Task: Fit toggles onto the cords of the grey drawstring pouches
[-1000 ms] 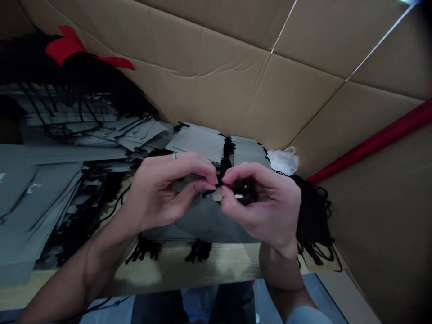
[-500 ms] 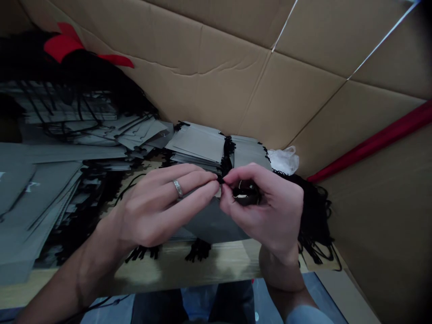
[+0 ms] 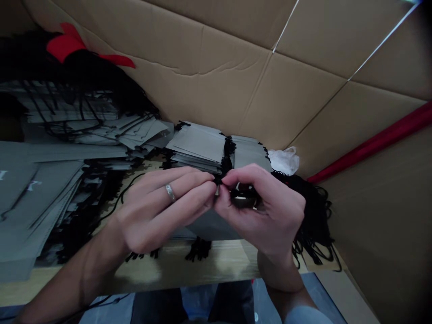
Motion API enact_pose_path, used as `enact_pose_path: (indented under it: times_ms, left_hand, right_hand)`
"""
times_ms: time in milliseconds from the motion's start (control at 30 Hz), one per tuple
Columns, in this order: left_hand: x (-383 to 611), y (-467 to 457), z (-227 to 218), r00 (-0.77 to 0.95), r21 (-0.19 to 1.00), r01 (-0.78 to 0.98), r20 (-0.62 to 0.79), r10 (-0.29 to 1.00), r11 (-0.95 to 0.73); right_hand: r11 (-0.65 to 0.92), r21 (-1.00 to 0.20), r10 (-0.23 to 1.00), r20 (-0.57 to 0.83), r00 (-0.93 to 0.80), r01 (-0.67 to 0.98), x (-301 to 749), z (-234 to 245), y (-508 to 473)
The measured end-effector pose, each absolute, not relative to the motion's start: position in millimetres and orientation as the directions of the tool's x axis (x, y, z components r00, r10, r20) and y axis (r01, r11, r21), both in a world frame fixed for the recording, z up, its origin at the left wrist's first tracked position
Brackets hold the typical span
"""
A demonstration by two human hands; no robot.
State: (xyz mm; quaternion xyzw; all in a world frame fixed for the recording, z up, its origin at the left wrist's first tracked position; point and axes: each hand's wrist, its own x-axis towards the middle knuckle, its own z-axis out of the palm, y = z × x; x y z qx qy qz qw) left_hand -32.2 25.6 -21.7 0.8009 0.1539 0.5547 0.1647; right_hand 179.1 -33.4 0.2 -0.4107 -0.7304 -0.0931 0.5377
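Observation:
My left hand (image 3: 168, 207), with a ring on one finger, is closed, its fingertips pinching a black cord (image 3: 218, 180). Facing it, my right hand (image 3: 265, 207) pinches the same cord between thumb and index finger; more of the cord loops inside its curled fingers. The fingertips of both hands nearly meet over the table. Beneath them lies a grey flat sheet or bag (image 3: 216, 225), largely covered by the hands. Whether the cord is tied there is too small and dark to tell.
Grey bags with black cords lie in stacks behind (image 3: 199, 141) and at left (image 3: 57, 193). A heap of black cords (image 3: 313, 216) rests at right, near a clear plastic bag (image 3: 285, 160). Cardboard walls (image 3: 219, 58) rise behind the wooden table (image 3: 189, 274).
Both hands have shifted slightly, the left one a little left and down. Their fingertips stay together on the black cord.

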Motion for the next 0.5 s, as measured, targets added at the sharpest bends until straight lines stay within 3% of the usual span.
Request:
enact_pose_path:
  times_ms: [100,200,267,367,500]
  left_hand:
    - [-30.5,25.1,-15.8,0.356,0.247,0.188,0.885,0.3,-0.951]
    - [-20.9,23.4,-11.4,0.292,0.199,0.228,0.92,0.262,-0.953]
    - [-12.5,25.2,-12.0,0.217,0.247,0.169,0.935,0.281,-0.954]
    - [-4.5,29.6,-16.0,0.158,0.438,0.034,0.885,0.438,-0.898]
    - [-5.8,29.8,-16.1,0.23,0.594,-0.043,0.789,0.57,-0.803]
  right_hand:
    - [0.696,-0.366,0.497,0.867,-0.046,0.618,179.7,-0.4,-32.3]
    - [0.71,-0.436,0.524,0.851,-0.001,0.553,180.2,-1.9,-31.7]
    - [0.705,-0.454,0.531,0.847,0.019,0.544,180.0,-2.9,-31.6]
    - [0.683,-0.461,0.535,0.844,0.041,0.567,180.4,-2.5,-31.5]
    - [0.69,-0.443,0.537,0.843,0.005,0.572,185.2,2.6,-31.1]
